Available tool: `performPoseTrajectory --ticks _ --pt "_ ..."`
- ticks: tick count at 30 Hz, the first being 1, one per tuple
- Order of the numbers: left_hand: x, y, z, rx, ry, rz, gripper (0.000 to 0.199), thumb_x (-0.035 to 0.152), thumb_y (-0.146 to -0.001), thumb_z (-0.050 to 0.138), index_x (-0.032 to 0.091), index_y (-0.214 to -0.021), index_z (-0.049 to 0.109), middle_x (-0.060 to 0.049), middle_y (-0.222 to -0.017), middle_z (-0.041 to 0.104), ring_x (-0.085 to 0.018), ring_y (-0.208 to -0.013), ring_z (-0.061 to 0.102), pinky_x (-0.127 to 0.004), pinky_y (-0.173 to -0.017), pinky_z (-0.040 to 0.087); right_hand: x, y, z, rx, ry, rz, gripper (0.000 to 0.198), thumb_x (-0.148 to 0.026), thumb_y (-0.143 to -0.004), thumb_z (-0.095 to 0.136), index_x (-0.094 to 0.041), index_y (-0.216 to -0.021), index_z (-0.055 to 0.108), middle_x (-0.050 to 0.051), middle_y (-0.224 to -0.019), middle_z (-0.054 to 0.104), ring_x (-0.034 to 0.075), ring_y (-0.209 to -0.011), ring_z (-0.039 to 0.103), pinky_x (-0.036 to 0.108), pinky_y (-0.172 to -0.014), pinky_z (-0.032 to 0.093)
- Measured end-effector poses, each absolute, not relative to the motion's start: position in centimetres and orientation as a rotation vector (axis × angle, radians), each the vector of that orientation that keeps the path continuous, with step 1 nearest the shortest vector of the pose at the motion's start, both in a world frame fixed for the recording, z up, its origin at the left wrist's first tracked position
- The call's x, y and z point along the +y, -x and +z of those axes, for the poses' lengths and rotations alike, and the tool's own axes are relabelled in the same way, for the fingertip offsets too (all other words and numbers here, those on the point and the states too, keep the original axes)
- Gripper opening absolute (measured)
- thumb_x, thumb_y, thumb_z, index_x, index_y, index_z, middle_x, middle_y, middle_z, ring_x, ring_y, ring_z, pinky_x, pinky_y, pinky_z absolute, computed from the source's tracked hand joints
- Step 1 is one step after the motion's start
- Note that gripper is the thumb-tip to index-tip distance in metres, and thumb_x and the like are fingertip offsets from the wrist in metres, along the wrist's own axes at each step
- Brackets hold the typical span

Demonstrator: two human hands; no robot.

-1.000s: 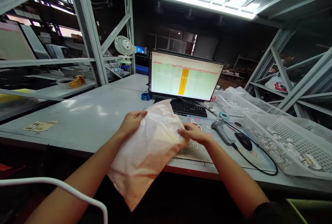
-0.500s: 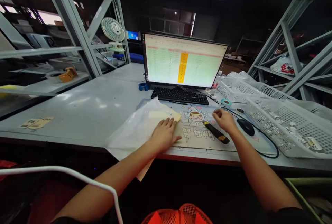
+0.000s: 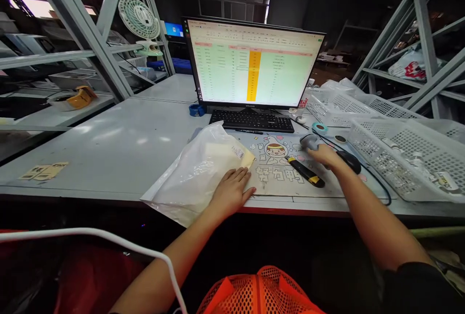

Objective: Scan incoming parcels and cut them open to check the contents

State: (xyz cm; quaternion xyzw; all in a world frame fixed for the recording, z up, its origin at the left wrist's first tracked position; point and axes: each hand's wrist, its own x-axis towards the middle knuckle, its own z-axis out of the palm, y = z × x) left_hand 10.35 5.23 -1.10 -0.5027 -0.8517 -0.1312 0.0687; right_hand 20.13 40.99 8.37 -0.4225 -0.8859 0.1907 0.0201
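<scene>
My left hand (image 3: 232, 190) lies flat with its fingers stretched out, pressing the right edge of a translucent white plastic bag (image 3: 181, 178). Inside the bag is a pale yellow item (image 3: 220, 154), and a small printed label (image 3: 238, 152) sits near its upper right corner. My right hand (image 3: 324, 155) is closed around what looks like a grey barcode scanner (image 3: 308, 141), partly covered by the fingers. A black and yellow utility knife (image 3: 305, 171) lies between my hands on the cartoon-printed desk mat (image 3: 279, 188). The black mouse (image 3: 349, 161) is just right of my right hand.
Behind the mat stand a keyboard (image 3: 254, 120) and a monitor (image 3: 254, 67) showing a spreadsheet. White plastic baskets (image 3: 385, 134) line the right side, one with small bottles. Blue tape (image 3: 196, 110) and a teal roll (image 3: 319, 128) lie near the keyboard. Paper tags (image 3: 43, 171) are at far left.
My right hand has gone from a pinch above the mat to a hold on the grey scanner. The bag lies flatter, its label now showing. My left hand has stayed on it.
</scene>
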Motion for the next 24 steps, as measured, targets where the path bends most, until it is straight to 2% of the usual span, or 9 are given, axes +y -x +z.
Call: performPoseTrajectory --ticks 1,3,5,7,11,14,17,21,24 --pt "5.2 -10.4 -1.1 -2.562 1.515 -0.393 0.06 0.052 -0.111 0.046 0.012 -0.152 0.06 -0.013 -0.161 0.054 -0.027 -0.152 0.049 -0.046 -0.13 0.033 40.7 -20.6 9.3 -2.783 1.205 0.755 0.028 -0.041 -0.091 0.066 -0.015 -0.101 0.069 0.016 -0.096 0.073 0.028 -0.086 0.071 0.036 -0.072 0.056" --pt "5.2 -10.4 -1.2 -2.555 1.514 -0.394 0.059 0.053 -0.11 0.047 0.013 -0.151 0.06 -0.013 -0.161 0.054 -0.027 -0.152 0.05 -0.046 -0.129 0.033 39.6 -21.7 11.1 -2.839 0.868 1.185 0.033 -0.052 -0.091 0.067 -0.019 -0.089 0.067 0.007 -0.08 0.069 0.019 -0.067 0.063 0.029 -0.058 0.05" --pt "5.2 -10.3 -1.3 -2.548 1.512 -0.403 0.058 0.052 -0.11 0.047 0.013 -0.151 0.061 -0.013 -0.16 0.055 -0.027 -0.151 0.05 -0.046 -0.129 0.034 37.9 -22.5 12.4 -2.839 0.5 1.549 0.037 -0.057 -0.087 0.073 -0.021 -0.087 0.066 0.002 -0.071 0.062 0.014 -0.058 0.054 0.024 -0.05 0.041" --pt "5.2 -10.3 -1.4 -2.545 1.51 -0.414 0.058 0.051 -0.11 0.048 0.012 -0.151 0.06 -0.014 -0.16 0.055 -0.027 -0.152 0.05 -0.047 -0.129 0.033 36.0 -22.5 13.0 -2.836 0.313 1.683 0.037 -0.057 -0.085 0.076 -0.021 -0.089 0.066 -0.001 -0.067 0.058 0.012 -0.054 0.049 0.023 -0.047 0.036" --pt "5.1 -10.4 -1.4 -2.546 1.509 -0.446 0.056 0.05 -0.11 0.049 0.013 -0.15 0.061 -0.014 -0.16 0.055 -0.027 -0.152 0.05 -0.047 -0.129 0.033 34.1 -21.1 12.5 -2.812 0.232 1.682 0.033 -0.052 -0.084 0.077 -0.022 -0.09 0.065 -0.003 -0.066 0.058 0.011 -0.053 0.048 0.022 -0.046 0.034" --pt "5.0 -10.5 -1.4 -2.551 1.522 -0.46 0.055 0.048 -0.11 0.05 0.012 -0.15 0.06 -0.015 -0.161 0.054 -0.027 -0.152 0.05 -0.048 -0.129 0.033 35.1 -20.3 11.6 -2.814 0.322 1.536 0.033 -0.053 -0.084 0.074 -0.021 -0.092 0.068 -0.003 -0.064 0.06 0.013 -0.053 0.05 0.023 -0.046 0.035" --pt "5.0 -10.5 -1.4 -2.563 1.512 -0.481 0.055 0.048 -0.109 0.052 0.012 -0.15 0.06 -0.016 -0.16 0.055 -0.028 -0.152 0.05 -0.048 -0.13 0.034 37.4 -20.1 10.3 -2.83 0.54 1.204 0.034 -0.052 -0.088 0.07 -0.019 -0.099 0.073 0.001 -0.067 0.065 0.017 -0.058 0.059 0.026 -0.049 0.041" --pt "4.9 -10.5 -1.4 -2.558 1.506 -0.51 0.054 0.047 -0.108 0.054 0.013 -0.15 0.061 -0.015 -0.16 0.054 -0.029 -0.151 0.051 -0.051 -0.129 0.036 39.7 -20.5 7.9 -2.699 0.924 0.513 0.032 -0.045 -0.098 0.068 -0.015 -0.105 0.074 0.014 -0.096 0.075 0.024 -0.086 0.072 0.033 -0.071 0.057" --pt "4.9 -10.4 -1.5 -2.564 1.503 -0.516 0.053 0.046 -0.108 0.054 0.014 -0.15 0.062 -0.014 -0.161 0.054 -0.029 -0.151 0.051 -0.051 -0.129 0.036 40.2 -20.7 6.4 -2.596 1.092 0.232 0.032 -0.044 -0.102 0.069 -0.019 -0.122 0.07 0.013 -0.123 0.071 0.023 -0.106 0.07 0.039 -0.089 0.061"
